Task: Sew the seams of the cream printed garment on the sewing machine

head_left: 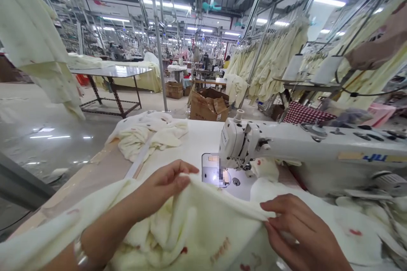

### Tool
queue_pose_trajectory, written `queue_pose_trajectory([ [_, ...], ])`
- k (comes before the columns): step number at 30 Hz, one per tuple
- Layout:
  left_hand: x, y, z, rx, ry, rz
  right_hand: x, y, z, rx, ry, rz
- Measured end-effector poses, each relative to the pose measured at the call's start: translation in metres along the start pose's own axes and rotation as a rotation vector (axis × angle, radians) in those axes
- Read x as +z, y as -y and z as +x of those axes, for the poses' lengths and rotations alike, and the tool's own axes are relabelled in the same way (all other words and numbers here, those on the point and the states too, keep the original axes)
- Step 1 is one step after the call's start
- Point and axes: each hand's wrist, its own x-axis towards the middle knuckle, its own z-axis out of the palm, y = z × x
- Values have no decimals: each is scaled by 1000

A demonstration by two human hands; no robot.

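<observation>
Pale yellow fabric (219, 220) with small red prints and lettering spreads across the front of the sewing table. My left hand (170, 178) pinches its upper edge left of centre, thumb against the fingers. Farther right, my right hand (294, 224) grips the same edge between thumb and fingertips. Between both hands the edge is stretched, sagging a little. Just beyond it stands a white sewing machine (241, 139), its lit needle plate (211, 173) apart from the held edge. The needle area is blurred out.
A crumpled heap of pale fabric (149, 131) lies on the table's far left. Cardboard box (208, 108) stands behind the table. White thread cones (327, 70) rise at the right, near hanging garments (273, 59). More cloth hangs at left (34, 38).
</observation>
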Motion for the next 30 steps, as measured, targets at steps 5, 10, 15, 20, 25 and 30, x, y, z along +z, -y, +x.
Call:
queue_pose_trajectory([
  [5,-30,-27,59,-24,-117,-59,-22,-3,41,-14,35,-125],
  [10,-26,-13,41,-53,-208,127,9,34,36,46,155,-59],
  [15,4,-4,-9,-11,-553,384,48,87,4,-3,299,519],
  [20,50,5,32,253,-102,959,53,71,-21,-21,158,457],
  [25,93,52,63,224,-41,896,62,34,-55,-8,99,208],
  [30,99,52,56,234,104,881,58,24,-63,-111,258,217],
])
